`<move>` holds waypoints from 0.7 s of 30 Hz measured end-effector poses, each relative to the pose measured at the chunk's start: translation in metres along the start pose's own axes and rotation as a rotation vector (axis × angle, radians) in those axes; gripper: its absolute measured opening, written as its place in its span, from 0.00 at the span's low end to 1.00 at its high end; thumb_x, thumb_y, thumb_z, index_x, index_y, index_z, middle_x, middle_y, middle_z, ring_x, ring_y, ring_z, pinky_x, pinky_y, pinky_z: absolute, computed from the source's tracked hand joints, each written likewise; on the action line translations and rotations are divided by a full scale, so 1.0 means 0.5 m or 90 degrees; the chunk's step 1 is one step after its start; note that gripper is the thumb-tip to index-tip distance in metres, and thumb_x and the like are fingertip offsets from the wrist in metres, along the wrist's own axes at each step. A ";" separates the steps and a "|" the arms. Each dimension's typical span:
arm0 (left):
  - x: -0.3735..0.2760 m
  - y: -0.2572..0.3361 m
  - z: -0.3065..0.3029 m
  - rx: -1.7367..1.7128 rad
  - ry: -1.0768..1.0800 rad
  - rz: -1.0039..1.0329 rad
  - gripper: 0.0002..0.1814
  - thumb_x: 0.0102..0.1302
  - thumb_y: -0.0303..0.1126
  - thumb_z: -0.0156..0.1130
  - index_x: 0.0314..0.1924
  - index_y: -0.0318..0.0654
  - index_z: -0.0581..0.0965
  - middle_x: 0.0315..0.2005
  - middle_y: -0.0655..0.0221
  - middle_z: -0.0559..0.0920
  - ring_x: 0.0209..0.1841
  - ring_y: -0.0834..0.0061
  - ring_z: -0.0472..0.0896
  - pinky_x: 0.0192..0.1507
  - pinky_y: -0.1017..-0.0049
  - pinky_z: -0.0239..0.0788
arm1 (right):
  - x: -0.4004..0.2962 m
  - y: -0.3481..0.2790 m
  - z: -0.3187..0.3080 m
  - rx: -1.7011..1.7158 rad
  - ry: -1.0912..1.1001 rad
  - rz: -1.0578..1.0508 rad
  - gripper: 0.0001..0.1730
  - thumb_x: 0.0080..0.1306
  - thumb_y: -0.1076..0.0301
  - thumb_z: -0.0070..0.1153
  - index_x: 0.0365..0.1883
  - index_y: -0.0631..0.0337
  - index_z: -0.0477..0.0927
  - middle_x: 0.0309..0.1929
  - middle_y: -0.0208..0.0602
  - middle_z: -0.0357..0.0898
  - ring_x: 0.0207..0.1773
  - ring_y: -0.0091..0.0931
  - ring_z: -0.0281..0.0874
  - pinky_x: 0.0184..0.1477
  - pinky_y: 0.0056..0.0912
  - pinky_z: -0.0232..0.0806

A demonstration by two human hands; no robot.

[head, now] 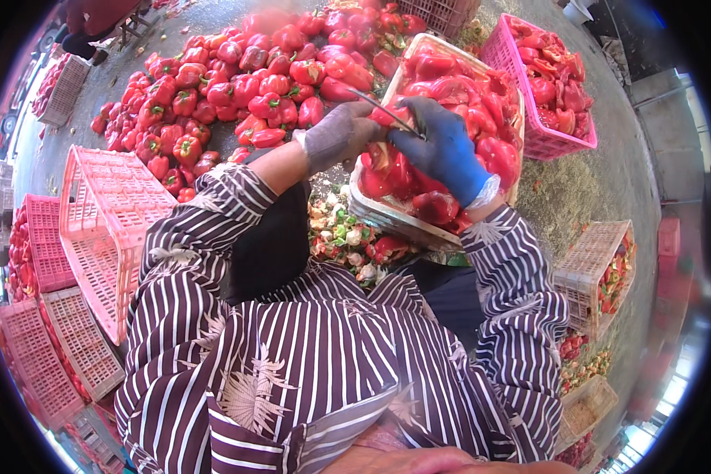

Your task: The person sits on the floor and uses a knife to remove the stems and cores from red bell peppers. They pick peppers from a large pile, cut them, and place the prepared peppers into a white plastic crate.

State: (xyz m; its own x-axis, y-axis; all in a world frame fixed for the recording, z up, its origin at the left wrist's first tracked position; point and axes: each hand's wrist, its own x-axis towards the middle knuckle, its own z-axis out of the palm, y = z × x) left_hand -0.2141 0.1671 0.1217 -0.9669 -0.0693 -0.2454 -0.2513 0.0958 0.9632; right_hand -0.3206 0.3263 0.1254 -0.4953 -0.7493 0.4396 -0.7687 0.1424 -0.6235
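Note:
In my left hand (pixel 338 137), in a greyish glove, is a red bell pepper (pixel 385 117), partly hidden by my fingers. My right hand (pixel 444 148) wears a blue glove with dark fingers and grips a narrow-bladed knife (pixel 385 111). Its blade lies across the pepper and points up and to the left; the handle is hidden in my fist. Both hands meet over the left side of a pale plastic crate (pixel 412 222), heaped with cut red peppers (pixel 497 157). Pepper cores and trimmings (pixel 346 234) lie on the floor between my legs.
A large pile of whole red peppers (pixel 231 89) spreads ahead and left. A pink crate of cut peppers (pixel 560 142) stands beyond the pale one. At left is a tipped pink crate (pixel 118 201); at right, a crate of trimmings (pixel 580 290). A person (pixel 92 23) is at upper left.

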 end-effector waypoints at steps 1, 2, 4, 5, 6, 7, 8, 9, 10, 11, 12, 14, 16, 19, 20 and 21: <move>-0.001 0.010 0.004 -0.021 0.018 -0.020 0.13 0.68 0.31 0.53 0.49 0.35 0.78 0.28 0.68 0.80 0.22 0.79 0.79 0.15 0.79 0.64 | 0.000 0.003 0.002 0.028 -0.016 0.071 0.21 0.56 0.58 0.67 0.43 0.60 0.79 0.28 0.44 0.80 0.30 0.34 0.81 0.35 0.36 0.71; -0.001 0.020 0.007 -0.042 0.036 -0.039 0.13 0.68 0.31 0.53 0.49 0.34 0.77 0.27 0.67 0.81 0.22 0.79 0.79 0.14 0.79 0.64 | 0.001 0.004 0.001 0.056 -0.033 0.143 0.22 0.56 0.59 0.67 0.45 0.61 0.79 0.27 0.44 0.80 0.28 0.31 0.80 0.33 0.34 0.71; 0.007 0.031 0.023 -0.112 0.036 -0.048 0.15 0.66 0.33 0.54 0.48 0.30 0.75 0.24 0.64 0.83 0.23 0.77 0.81 0.14 0.79 0.62 | -0.007 0.001 -0.011 0.071 -0.005 0.159 0.20 0.56 0.62 0.67 0.44 0.62 0.79 0.23 0.41 0.79 0.24 0.25 0.77 0.29 0.30 0.69; 0.014 0.029 0.031 -0.116 0.043 -0.047 0.16 0.66 0.33 0.54 0.50 0.29 0.74 0.24 0.63 0.83 0.23 0.76 0.81 0.13 0.78 0.62 | -0.013 0.008 -0.008 0.050 0.030 0.136 0.19 0.56 0.63 0.66 0.44 0.61 0.79 0.23 0.41 0.79 0.24 0.25 0.77 0.29 0.31 0.69; 0.021 0.018 0.037 -0.118 0.055 -0.052 0.17 0.66 0.32 0.54 0.51 0.28 0.73 0.24 0.62 0.83 0.23 0.76 0.81 0.13 0.78 0.61 | -0.022 0.025 0.009 0.038 0.064 0.113 0.19 0.56 0.63 0.66 0.43 0.61 0.79 0.23 0.41 0.79 0.24 0.26 0.77 0.30 0.31 0.69; 0.026 0.018 0.043 -0.123 0.060 -0.049 0.19 0.66 0.32 0.54 0.53 0.28 0.73 0.24 0.62 0.83 0.23 0.75 0.81 0.12 0.77 0.61 | -0.025 0.033 0.011 0.015 0.100 0.090 0.18 0.56 0.63 0.66 0.43 0.61 0.79 0.24 0.41 0.79 0.24 0.26 0.77 0.30 0.31 0.70; 0.029 0.022 0.045 -0.106 0.055 -0.051 0.19 0.65 0.31 0.56 0.54 0.28 0.74 0.27 0.61 0.84 0.27 0.78 0.82 0.19 0.77 0.67 | -0.027 0.037 0.004 -0.059 0.125 0.049 0.18 0.56 0.63 0.66 0.43 0.61 0.79 0.24 0.41 0.79 0.24 0.26 0.77 0.30 0.32 0.70; 0.023 0.023 0.053 -0.111 0.055 -0.032 0.19 0.65 0.30 0.57 0.54 0.29 0.75 0.28 0.62 0.84 0.29 0.80 0.81 0.23 0.77 0.68 | -0.032 0.047 0.002 -0.126 0.146 0.009 0.18 0.56 0.63 0.65 0.43 0.61 0.79 0.24 0.42 0.79 0.24 0.26 0.77 0.31 0.32 0.71; 0.016 0.026 0.066 -0.117 0.054 -0.013 0.18 0.64 0.29 0.58 0.53 0.30 0.76 0.29 0.63 0.84 0.31 0.81 0.81 0.26 0.78 0.69 | -0.035 0.061 -0.001 -0.193 0.167 -0.032 0.19 0.56 0.63 0.65 0.43 0.61 0.78 0.24 0.43 0.78 0.25 0.26 0.77 0.31 0.33 0.71; 0.011 0.026 0.073 -0.123 0.052 0.006 0.18 0.64 0.29 0.59 0.53 0.31 0.77 0.29 0.64 0.84 0.33 0.83 0.80 0.30 0.79 0.70 | -0.039 0.110 -0.026 -0.195 0.175 0.036 0.17 0.56 0.62 0.65 0.40 0.59 0.77 0.23 0.42 0.78 0.24 0.30 0.78 0.30 0.35 0.72; 0.016 -0.009 0.076 -0.050 0.050 0.041 0.16 0.64 0.29 0.60 0.51 0.33 0.79 0.30 0.67 0.83 0.33 0.84 0.78 0.33 0.80 0.70 | -0.029 0.123 -0.065 -0.192 0.183 0.101 0.15 0.55 0.61 0.65 0.37 0.57 0.77 0.23 0.42 0.77 0.24 0.34 0.79 0.28 0.37 0.72; -0.004 -0.026 0.080 -0.037 0.052 0.008 0.14 0.63 0.31 0.63 0.48 0.36 0.80 0.29 0.70 0.82 0.30 0.85 0.77 0.31 0.80 0.70 | -0.050 0.096 -0.133 0.300 0.231 0.429 0.12 0.61 0.65 0.63 0.32 0.61 0.73 0.21 0.30 0.74 0.16 0.19 0.71 0.13 0.25 0.64; -0.019 -0.016 0.082 -0.162 0.060 -0.067 0.14 0.62 0.33 0.64 0.48 0.37 0.80 0.25 0.70 0.80 0.24 0.83 0.76 0.24 0.78 0.69 | -0.055 0.053 -0.173 0.300 0.197 0.383 0.11 0.62 0.67 0.63 0.35 0.62 0.73 0.21 0.30 0.74 0.15 0.17 0.70 0.14 0.23 0.63; 0.035 -0.045 0.072 -0.309 0.055 -0.061 0.15 0.62 0.33 0.64 0.48 0.39 0.78 0.20 0.71 0.75 0.15 0.77 0.73 0.10 0.73 0.65 | -0.101 -0.014 -0.192 0.384 0.159 0.418 0.12 0.62 0.68 0.64 0.39 0.62 0.76 0.21 0.28 0.74 0.14 0.17 0.68 0.13 0.21 0.60; 0.062 -0.042 0.074 -0.328 0.035 -0.071 0.13 0.62 0.33 0.63 0.47 0.39 0.78 0.19 0.70 0.75 0.15 0.77 0.72 0.11 0.73 0.65 | -0.128 -0.036 -0.196 0.416 0.157 0.441 0.12 0.62 0.68 0.64 0.40 0.63 0.76 0.21 0.28 0.75 0.14 0.17 0.67 0.13 0.20 0.59; 0.068 -0.028 0.066 -0.340 0.037 -0.085 0.12 0.63 0.33 0.62 0.46 0.39 0.77 0.19 0.70 0.75 0.14 0.77 0.71 0.11 0.73 0.66 | -0.143 -0.083 -0.189 0.449 0.109 0.502 0.15 0.62 0.69 0.64 0.47 0.62 0.78 0.22 0.26 0.75 0.18 0.15 0.69 0.17 0.19 0.61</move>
State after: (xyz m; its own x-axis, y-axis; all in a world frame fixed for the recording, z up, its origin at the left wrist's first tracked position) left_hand -0.2448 0.1959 0.0962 -0.9204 -0.1026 -0.3773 -0.2999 -0.4336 0.8497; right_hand -0.2915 0.4351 0.1809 -0.8419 -0.5010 -0.2003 0.1737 0.0998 -0.9797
